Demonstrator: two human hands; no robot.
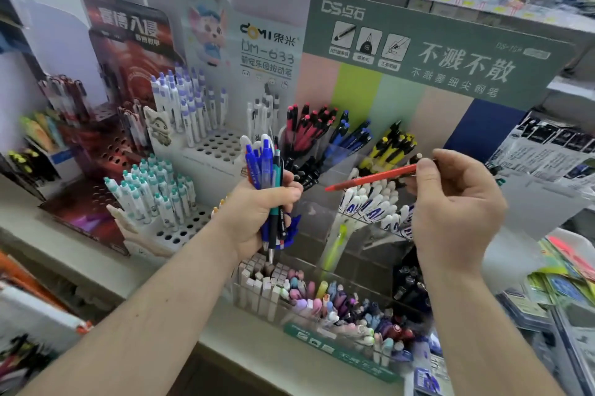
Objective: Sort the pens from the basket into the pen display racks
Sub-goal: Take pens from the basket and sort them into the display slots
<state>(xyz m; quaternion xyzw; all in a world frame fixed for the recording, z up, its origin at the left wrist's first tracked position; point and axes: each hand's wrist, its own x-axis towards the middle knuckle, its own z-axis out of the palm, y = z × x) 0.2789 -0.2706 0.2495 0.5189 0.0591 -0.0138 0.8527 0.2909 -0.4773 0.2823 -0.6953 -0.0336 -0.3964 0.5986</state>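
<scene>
My left hand [257, 212] grips a bunch of pens [265, 170], mostly blue with one teal, held upright in front of the racks. My right hand [450, 202] pinches one red pen [370, 179] near its end; the pen lies almost level, tip pointing left, above the clear tiered rack [335, 199]. That rack's top row has compartments of red pens [306, 128], blue pens [351, 134] and yellow-black pens [391, 146]. White pens with blue print [373, 205] fill the row below. The basket is not in view.
A white holed rack [222, 146] with white-purple pens stands at the left, a lower one [190, 225] with teal-capped pens before it. A dark red display [128, 51] is further left. Pastel pens [322, 299] fill the front row. A green backboard [434, 51] rises behind.
</scene>
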